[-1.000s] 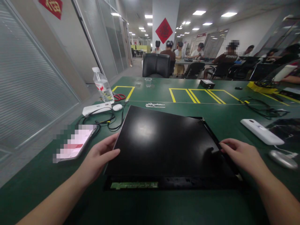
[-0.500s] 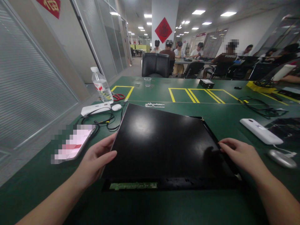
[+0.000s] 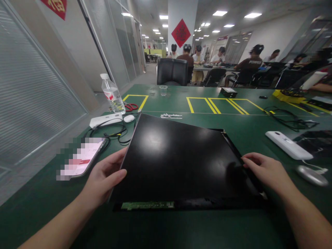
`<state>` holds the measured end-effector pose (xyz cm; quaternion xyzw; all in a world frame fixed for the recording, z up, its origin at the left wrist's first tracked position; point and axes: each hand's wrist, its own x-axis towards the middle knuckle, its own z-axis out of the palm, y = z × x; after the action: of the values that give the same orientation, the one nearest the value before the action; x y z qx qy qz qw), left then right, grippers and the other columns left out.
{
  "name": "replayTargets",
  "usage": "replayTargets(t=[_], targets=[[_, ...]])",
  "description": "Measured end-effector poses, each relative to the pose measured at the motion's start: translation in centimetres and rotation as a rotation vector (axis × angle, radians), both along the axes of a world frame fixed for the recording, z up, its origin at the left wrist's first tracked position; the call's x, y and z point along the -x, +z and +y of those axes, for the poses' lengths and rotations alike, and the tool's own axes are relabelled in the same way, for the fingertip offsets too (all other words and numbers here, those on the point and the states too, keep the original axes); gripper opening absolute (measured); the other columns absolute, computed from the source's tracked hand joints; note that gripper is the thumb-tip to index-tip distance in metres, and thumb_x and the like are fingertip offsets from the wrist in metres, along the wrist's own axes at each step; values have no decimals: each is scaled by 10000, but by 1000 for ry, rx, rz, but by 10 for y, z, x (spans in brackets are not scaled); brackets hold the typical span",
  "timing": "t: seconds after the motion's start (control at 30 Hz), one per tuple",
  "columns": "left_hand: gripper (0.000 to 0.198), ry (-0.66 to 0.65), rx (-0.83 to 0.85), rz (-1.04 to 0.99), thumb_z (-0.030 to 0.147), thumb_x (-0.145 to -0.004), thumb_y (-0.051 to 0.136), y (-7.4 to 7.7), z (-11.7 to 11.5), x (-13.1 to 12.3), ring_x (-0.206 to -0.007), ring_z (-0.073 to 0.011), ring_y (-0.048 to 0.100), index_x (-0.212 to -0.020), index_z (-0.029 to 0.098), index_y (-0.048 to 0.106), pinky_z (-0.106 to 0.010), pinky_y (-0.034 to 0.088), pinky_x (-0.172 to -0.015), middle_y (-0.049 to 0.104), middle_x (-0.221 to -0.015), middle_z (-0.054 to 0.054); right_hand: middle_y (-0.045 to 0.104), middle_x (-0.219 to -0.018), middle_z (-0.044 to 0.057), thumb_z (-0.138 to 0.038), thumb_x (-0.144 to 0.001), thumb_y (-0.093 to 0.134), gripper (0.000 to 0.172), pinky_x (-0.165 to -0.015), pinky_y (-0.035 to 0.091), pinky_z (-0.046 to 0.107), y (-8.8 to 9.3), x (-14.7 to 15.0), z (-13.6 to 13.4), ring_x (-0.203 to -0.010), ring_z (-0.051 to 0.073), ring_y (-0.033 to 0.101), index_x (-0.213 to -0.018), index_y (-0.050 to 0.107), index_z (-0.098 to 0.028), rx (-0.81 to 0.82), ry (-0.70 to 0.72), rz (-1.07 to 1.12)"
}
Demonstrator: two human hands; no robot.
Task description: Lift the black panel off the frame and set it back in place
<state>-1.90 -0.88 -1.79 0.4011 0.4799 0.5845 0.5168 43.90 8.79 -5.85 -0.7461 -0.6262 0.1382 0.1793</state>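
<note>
A dark, glossy LCD panel (image 3: 178, 159) lies over a black frame (image 3: 220, 203), its left side tilted up from the frame. At the panel's left edge, my left hand (image 3: 105, 176) grips it with the thumb on top and the fingers underneath. My right hand (image 3: 264, 169) is closed on the frame's right edge, thumb and fingers pinched together there. Along the near edge of the frame shows a green circuit board strip (image 3: 147, 205). The underside of the panel and most of the frame are hidden.
Left of the panel lie a phone (image 3: 84, 159), black cables (image 3: 114, 129), a white device (image 3: 106, 120) and red-handled scissors (image 3: 131, 107), near a water bottle (image 3: 112, 95). A white power bank (image 3: 289, 145) and a silver mouse (image 3: 312, 175) lie right. A plastic cup (image 3: 163, 90) stands farther back.
The panel's left edge has shifted slightly to the left, along with my left hand. My right hand has stayed in place on the frame.
</note>
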Motion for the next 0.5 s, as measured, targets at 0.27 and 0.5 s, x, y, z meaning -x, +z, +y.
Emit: replayTargets(t=[0.27,0.5], targets=[[567,41,-37,50,366,-642,882,1,-3,-2,-1294,-399,575,-1188,262,768,-414,533,-993,755,-1263,-73,763,-806,34,-545,-778,541,341,-672,495,396,0,-4,-1,-798,290,700,-880,739,-288,-47,-24,11],[529,28,-90,84,336,-673,871,-2,-3,2,-1252,-368,617,-1190,292,766,-380,535,-979,744,-1288,-45,710,-1161,150,-561,-770,540,527,-904,509,455,-15,-12,12,-1029,325,671,-1103,712,-191,-112,-63,158]])
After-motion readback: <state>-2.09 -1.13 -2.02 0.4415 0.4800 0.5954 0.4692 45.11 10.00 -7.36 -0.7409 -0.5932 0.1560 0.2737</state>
